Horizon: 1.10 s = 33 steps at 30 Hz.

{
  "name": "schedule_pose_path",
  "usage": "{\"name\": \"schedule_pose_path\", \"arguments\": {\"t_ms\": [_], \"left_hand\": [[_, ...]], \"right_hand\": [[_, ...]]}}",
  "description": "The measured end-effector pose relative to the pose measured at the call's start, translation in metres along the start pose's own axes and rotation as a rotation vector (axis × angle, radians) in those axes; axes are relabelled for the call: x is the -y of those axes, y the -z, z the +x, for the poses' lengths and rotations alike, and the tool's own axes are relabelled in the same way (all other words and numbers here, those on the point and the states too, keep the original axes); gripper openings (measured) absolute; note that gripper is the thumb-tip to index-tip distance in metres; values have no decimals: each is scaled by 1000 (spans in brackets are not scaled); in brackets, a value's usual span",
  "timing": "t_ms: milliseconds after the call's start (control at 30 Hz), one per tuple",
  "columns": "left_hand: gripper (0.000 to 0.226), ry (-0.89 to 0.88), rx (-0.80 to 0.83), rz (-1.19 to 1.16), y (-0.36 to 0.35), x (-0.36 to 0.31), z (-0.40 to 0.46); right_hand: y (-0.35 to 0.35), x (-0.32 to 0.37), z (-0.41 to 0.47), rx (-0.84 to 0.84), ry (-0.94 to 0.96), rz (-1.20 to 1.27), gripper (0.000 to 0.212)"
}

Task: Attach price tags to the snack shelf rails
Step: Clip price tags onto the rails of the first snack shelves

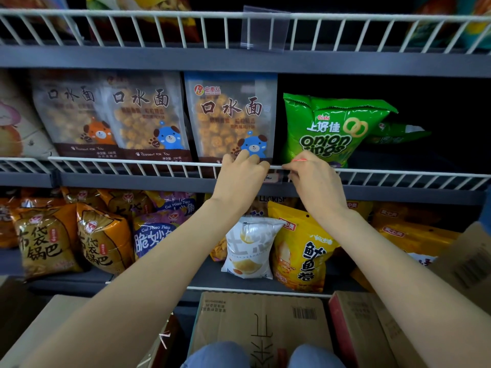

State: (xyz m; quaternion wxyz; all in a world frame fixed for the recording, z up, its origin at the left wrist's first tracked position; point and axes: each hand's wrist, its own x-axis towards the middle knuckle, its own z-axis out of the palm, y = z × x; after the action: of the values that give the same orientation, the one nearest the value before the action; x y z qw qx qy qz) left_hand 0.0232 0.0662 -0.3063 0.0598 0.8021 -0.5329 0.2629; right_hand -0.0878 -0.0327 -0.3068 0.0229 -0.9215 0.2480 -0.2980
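Observation:
Both hands are at the white wire rail (132, 163) of the middle shelf. My left hand (243, 173) curls its fingers over the rail top, in front of a noodle snack bag (231, 115). My right hand (313, 176) pinches at the rail just right of it. Between the hands a small clear price tag holder (273, 178) hangs on the rail, mostly hidden by my fingers. A thin red and white strip (299, 160) lies over my right fingers. An empty clear tag holder (264, 29) hangs on the upper rail (132, 14).
A green onion rings bag (326, 128) stands right of my hands. Snack bags fill the lower shelf (106, 235). Cardboard boxes (260, 320) sit below at knee level, with another box (467, 261) at the right edge.

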Motion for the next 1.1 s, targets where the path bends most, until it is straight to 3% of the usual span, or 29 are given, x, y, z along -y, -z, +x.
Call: {"name": "schedule_pose_path", "arguments": {"t_ms": [133,367,667,800,967,1100], "left_hand": [[31,-50,-150,117,1,-3,0],[41,-28,-154,34,3,-2,0],[29,12,-141,39,-5,-3,5],[23,55,-91,12,-6,-5,5],[31,91,-22,9,3,-9,5],[28,74,-64,-20,5,-8,4]], "right_hand": [[-1,0,1,-18,5,-18,31],[-4,-1,1,-31,22,-54,31],[-2,0,0,-31,66,-89,30],[0,1,0,-16,67,-106,29],[3,1,0,14,79,-118,30],[9,-1,-4,-5,58,93,26]]}}
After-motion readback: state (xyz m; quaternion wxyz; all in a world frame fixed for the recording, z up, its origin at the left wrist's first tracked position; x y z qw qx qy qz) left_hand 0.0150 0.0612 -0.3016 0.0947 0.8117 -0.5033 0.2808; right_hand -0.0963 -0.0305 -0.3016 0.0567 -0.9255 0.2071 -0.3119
